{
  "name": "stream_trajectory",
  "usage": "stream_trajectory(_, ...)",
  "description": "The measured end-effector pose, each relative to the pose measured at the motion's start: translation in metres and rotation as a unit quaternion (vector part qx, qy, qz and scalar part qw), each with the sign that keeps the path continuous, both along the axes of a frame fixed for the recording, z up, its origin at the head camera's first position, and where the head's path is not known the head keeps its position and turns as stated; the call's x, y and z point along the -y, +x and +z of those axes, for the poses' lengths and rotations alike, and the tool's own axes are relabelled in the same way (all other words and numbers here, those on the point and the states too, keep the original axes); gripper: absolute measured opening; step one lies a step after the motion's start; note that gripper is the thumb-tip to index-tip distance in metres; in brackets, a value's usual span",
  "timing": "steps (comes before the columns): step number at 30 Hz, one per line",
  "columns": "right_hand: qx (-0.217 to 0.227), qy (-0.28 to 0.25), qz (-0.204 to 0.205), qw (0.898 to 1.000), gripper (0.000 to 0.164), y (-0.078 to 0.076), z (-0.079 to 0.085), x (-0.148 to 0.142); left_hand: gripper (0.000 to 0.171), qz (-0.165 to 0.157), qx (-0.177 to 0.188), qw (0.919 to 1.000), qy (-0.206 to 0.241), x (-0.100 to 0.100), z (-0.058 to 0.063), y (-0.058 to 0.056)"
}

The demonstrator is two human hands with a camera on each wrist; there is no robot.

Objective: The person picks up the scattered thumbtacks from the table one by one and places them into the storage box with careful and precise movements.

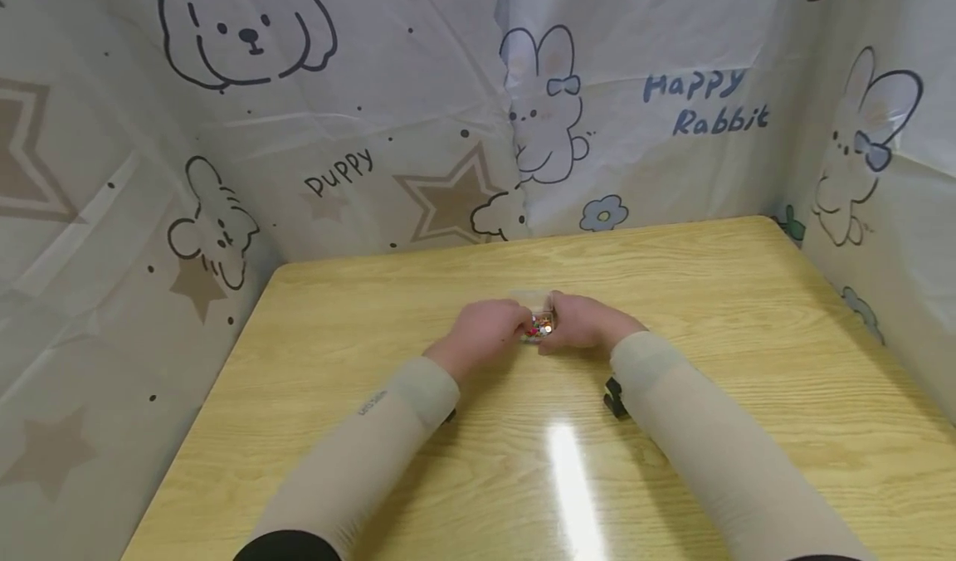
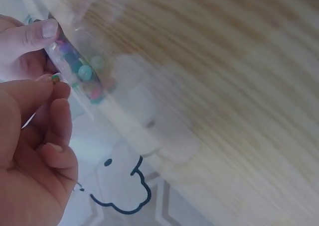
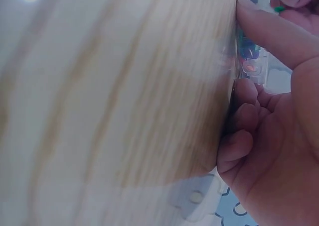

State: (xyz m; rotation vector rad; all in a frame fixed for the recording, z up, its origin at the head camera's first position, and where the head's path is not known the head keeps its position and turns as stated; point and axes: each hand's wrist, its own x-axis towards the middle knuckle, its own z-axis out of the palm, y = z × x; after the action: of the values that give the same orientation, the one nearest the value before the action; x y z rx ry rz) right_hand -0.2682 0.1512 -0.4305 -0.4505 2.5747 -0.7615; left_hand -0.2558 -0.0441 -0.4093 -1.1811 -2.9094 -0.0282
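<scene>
A small clear plastic box of colourful beads (image 1: pixel 539 327) sits on the table between the two hands. My right hand (image 1: pixel 586 322) grips it from the right side. In the right wrist view the thumb and curled fingers of the right hand (image 3: pixel 279 86) lie along the box (image 3: pixel 253 69). My left hand (image 1: pixel 485 329) is at the box's left side. Seen from the left wrist, the thumb and forefinger of the left hand (image 2: pixel 40 136) pinch a tiny green bead (image 2: pixel 55 78), close beside the box (image 2: pixel 75 61). Pinching fingers hide part of that bead.
The light wooden table (image 1: pixel 358 320) reaches out on all sides of the hands. Printed cloth (image 1: pixel 418 88) with cartoon animals hangs behind it and on both sides. A bright reflection lies on the tabletop in front of the hands.
</scene>
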Motion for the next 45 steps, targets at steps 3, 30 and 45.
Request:
stream_trajectory(3,0.003,-0.003,0.002,1.0,0.049,0.0,-0.001,0.002,0.014,-0.011,0.008,0.9999,0.0,0.0,-0.003,0.001)
stream_trajectory(30,0.022,-0.006,-0.014,1.0,0.061,0.001,0.002,0.008,0.01,0.288,0.115,0.936,0.166,0.144,0.028,0.032)
stream_trajectory(45,0.03,-0.011,-0.014,0.999,0.058,0.002,0.003,0.006,0.006,0.3,0.168,0.9327,0.107,0.128,-0.002,0.031)
